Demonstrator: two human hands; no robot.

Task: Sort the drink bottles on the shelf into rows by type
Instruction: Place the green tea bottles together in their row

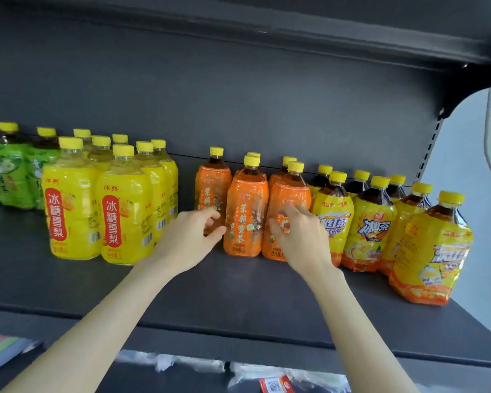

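- Head view: the left hand [186, 236] curls its fingers and thumb round the lower body of the leftmost orange-label bottle [212, 191], which stands upright on the dark shelf [238, 293].
- The right hand [299, 236] grips the front-right orange-label bottle [288, 199], fingers curled across its label.
- Between the two grips stands a third orange-label bottle [245, 211], with two more behind it. Each holds brown tea under a yellow cap.
- Left of the left hand stand yellow-label bottles [71, 199] of pale yellow drink, and beyond them green-label bottles [9, 171].
- Just right of the right hand stand iced-tea bottles [372, 222] holding dark liquid.
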